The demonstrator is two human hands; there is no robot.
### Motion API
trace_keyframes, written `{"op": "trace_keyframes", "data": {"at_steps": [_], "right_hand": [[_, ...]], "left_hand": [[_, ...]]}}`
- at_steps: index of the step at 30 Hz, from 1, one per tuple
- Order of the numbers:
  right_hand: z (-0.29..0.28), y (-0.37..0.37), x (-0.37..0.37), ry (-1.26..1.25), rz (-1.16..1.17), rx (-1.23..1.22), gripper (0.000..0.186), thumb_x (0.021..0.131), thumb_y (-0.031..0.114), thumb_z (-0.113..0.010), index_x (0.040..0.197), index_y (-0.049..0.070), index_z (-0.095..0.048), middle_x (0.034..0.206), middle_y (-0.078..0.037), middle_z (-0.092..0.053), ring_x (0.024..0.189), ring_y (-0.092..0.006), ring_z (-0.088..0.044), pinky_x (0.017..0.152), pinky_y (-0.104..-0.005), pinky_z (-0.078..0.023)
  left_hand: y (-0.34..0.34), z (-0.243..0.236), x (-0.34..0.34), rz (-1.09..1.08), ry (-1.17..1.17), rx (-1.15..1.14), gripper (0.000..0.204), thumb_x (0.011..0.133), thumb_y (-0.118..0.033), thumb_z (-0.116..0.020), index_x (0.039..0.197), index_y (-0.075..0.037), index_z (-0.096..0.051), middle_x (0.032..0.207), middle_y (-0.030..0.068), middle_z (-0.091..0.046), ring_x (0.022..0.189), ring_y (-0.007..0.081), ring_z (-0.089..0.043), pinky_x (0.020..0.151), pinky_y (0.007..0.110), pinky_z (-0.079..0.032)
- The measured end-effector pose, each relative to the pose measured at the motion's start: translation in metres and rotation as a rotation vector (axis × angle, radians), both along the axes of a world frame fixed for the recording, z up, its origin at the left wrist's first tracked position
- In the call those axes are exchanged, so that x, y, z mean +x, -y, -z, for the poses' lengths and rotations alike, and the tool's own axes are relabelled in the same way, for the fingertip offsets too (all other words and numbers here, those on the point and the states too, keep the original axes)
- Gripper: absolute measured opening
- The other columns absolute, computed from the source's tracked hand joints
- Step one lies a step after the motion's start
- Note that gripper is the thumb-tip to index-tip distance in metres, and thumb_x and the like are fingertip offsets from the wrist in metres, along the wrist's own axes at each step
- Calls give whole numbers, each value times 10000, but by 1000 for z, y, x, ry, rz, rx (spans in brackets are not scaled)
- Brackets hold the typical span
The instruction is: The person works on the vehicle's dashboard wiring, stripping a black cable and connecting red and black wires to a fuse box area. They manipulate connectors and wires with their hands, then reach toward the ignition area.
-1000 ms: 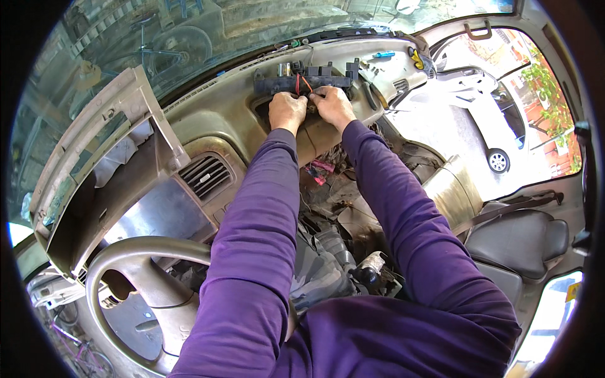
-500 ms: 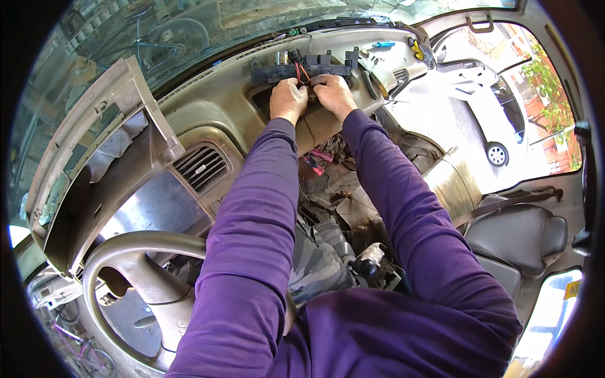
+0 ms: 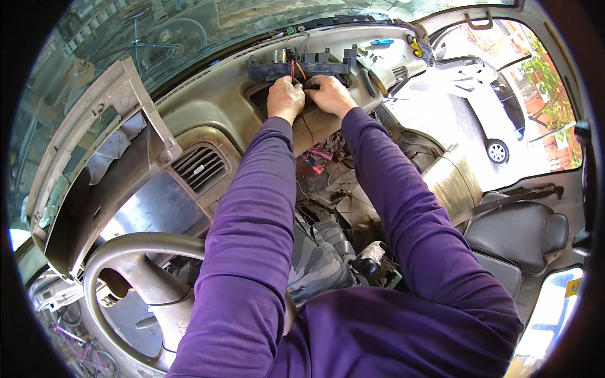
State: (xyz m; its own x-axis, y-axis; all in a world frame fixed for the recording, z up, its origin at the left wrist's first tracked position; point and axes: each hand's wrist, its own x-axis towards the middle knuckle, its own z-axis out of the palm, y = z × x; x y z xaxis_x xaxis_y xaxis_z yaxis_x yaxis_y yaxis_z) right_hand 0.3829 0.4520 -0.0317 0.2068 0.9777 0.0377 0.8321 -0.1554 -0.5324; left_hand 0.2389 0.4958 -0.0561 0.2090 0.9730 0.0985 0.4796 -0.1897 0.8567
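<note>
Both my arms reach forward over the dashboard. My left hand (image 3: 286, 98) is closed in a pinch at the lower end of the red wires (image 3: 297, 69). Close beside it, my right hand (image 3: 329, 94) is also pinched shut, over a small dark piece too hidden to name. The wires rise to a long black relay holder (image 3: 265, 71) lying on the dashboard. Several black relays (image 3: 318, 57) and a silver can-shaped part (image 3: 279, 56) stand along it. Under my hands is a dark opening (image 3: 258, 97) in the dashboard.
A blue-handled tool (image 3: 382, 42), yellow-handled pliers (image 3: 415, 46) and small loose parts lie on the dashboard's right side. The steering wheel (image 3: 94, 271) is at lower left, below a loosened trim panel (image 3: 120, 82). Loose wiring (image 3: 318, 157) hangs below the dashboard.
My hands have shifted slightly, the left a little leftward, and the red wires now spread wider apart. The relay holder has moved slightly left in view.
</note>
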Motion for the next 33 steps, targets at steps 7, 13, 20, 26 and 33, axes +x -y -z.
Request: {"op": "trace_keyframes", "data": {"at_steps": [7, 13, 20, 26, 33], "right_hand": [[-3, -4, 6, -169, -48, 50, 317, 849, 298, -693, 1042, 64, -782, 993, -172, -761, 926, -341, -723, 845, -401, -547], [6, -4, 12, -279, 62, 53, 340, 906, 263, -663, 1072, -19, -757, 990, -178, -760, 923, -256, -707, 858, -354, -529], [6, -9, -1, -97, 169, 108, 380, 919, 401, -658, 1119, 100, -772, 1092, -169, -747, 1081, -350, -694, 954, -424, -520], [-5, -4, -8, -74, 199, 42, 389, 917, 419, -655, 1128, 115, -774, 1099, -174, -743, 1085, -361, -688, 956, -430, -518], [3, -3, 2, -153, 104, 149, 327, 852, 286, -653, 1084, 100, -788, 1091, -176, -746, 1061, -356, -700, 953, -406, -523]], "left_hand": [[-25, 22, -3, 152, 243, -118, 256, 813, -245, -729, 951, -37, -785, 922, 237, -740, 869, 394, -716, 818, 431, -551], [-3, 3, 0, 102, 96, -2, 330, 804, -286, -748, 1008, -27, -766, 977, 250, -729, 953, 414, -706, 853, 443, -548], [-9, 8, -3, 198, 32, -17, 301, 911, -273, -677, 1082, -35, -746, 1089, 262, -705, 1079, 428, -662, 917, 459, -525], [3, -2, 2, 30, -3, 48, 292, 924, -269, -660, 1120, -66, -736, 1121, 243, -704, 1085, 429, -660, 936, 479, -523], [0, -1, -1, 45, -14, 3, 313, 865, -279, -703, 1093, -72, -756, 1097, 225, -719, 1076, 398, -678, 941, 461, -532]]}}
